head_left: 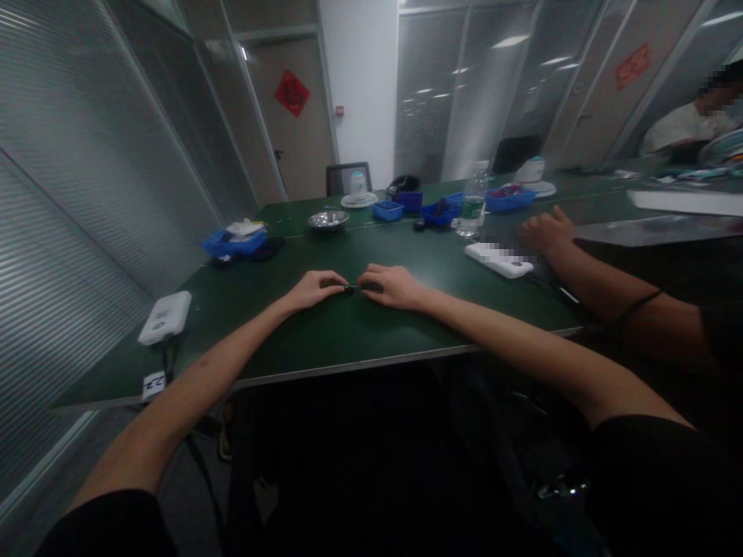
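My left hand (313,291) rests at the green table's near half, with thumb and fingertips pinched on a small dark piece (349,289) that has a bit of green on it. Facing it from the right, my right hand (398,287) is closed around the dark handle of a screwdriver (372,286). The thin metal shaft points left and its tip meets the small piece, as far as I can see. Exactly what the piece is cannot be made out at this size.
A metal bowl (328,221), several blue trays (235,240) and a plastic bottle (472,203) stand farther back. White devices lie left (166,318) and right (499,260). A co-worker's hand (549,230) rests at the right, and another person sits far right.
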A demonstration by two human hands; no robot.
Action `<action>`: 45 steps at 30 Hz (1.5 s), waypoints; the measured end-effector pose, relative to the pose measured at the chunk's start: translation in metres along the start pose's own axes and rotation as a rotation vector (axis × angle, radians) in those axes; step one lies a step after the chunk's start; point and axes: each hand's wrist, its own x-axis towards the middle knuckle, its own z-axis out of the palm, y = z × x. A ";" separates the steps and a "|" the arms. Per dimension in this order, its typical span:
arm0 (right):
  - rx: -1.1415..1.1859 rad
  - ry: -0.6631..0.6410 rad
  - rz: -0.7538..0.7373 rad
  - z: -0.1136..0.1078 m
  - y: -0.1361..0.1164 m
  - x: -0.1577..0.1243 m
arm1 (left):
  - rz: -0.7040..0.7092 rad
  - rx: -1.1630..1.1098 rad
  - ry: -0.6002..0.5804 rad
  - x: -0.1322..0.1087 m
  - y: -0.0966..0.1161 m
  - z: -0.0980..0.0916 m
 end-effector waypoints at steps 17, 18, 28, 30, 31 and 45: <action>0.141 -0.005 -0.026 0.006 0.002 0.004 | 0.013 -0.041 0.012 0.001 0.005 0.005; 0.146 0.000 -0.031 0.007 0.003 0.004 | 0.008 -0.048 0.005 0.001 0.004 0.005; 0.028 0.016 -0.042 0.003 -0.005 0.004 | -0.051 -0.187 -0.077 0.005 0.000 0.004; 0.069 0.011 -0.031 0.004 -0.007 0.006 | -0.018 -0.163 -0.051 0.004 0.002 0.007; 0.094 0.008 -0.023 0.005 -0.008 0.006 | 0.003 -0.146 -0.037 0.004 0.003 0.009; 0.240 0.107 0.090 0.007 -0.006 0.009 | 0.019 -0.078 -0.033 0.005 0.004 0.011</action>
